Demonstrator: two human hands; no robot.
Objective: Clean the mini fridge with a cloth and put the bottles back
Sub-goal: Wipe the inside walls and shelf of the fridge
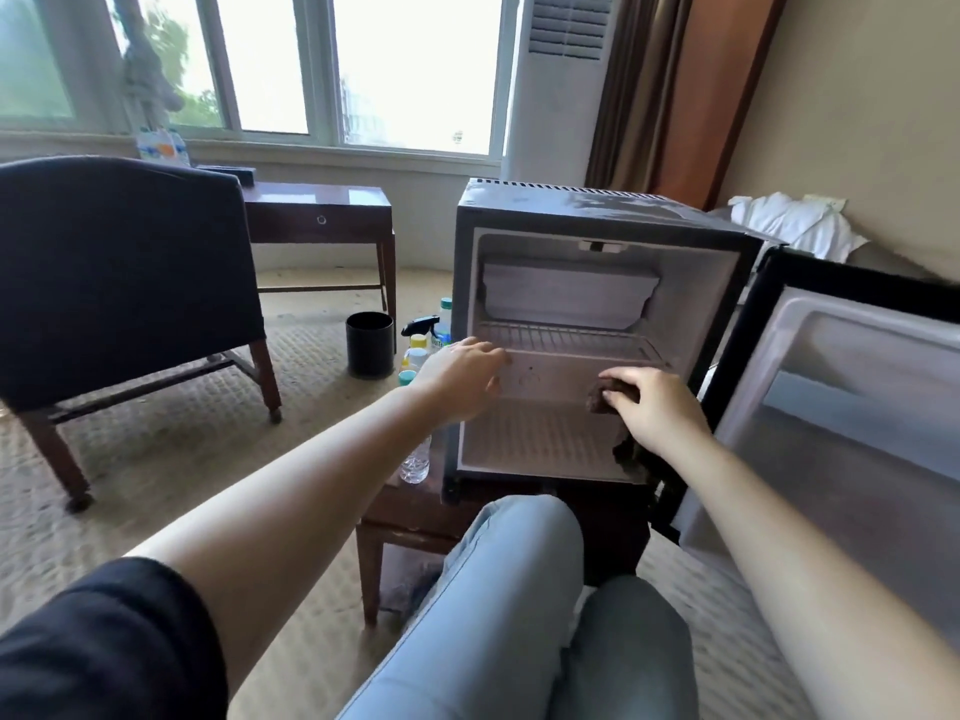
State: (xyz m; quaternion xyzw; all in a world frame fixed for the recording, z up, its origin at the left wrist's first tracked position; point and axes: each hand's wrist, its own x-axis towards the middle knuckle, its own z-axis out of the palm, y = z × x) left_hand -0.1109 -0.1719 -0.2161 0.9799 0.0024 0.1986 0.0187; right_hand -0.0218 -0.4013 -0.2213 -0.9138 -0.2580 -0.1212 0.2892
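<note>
Two grips are recorded at the open mini fridge point(597, 215), which is set on a low wooden bench point(410, 511).

Far left of the fridge an armchair point(119, 283) is noted. Between it and the fridge a black bin point(370, 345) is stood on the carpet. Just beside the fridge's left wall a cluster of bottles point(415, 358) with coloured caps is seen on the floor, together with a spray bottle point(422, 324). A clear bottle point(415, 459) is stood upright at the fridge's lower left corner, at the bench edge.

The left grip point(462, 381) is held open with fingers nearly straight and nothing held. Its fingertips are at the left end of the wire shelf point(566, 337); contact cannot be confirmed.

The right grip point(654, 407) is curled over a brown cloth point(602, 397), which is pressed against the right side of the fridge interior below the shelf. Part of the cloth is hung beneath the wrist.

The fridge door point(857, 407) is swung open to the right of the fridge.
</note>
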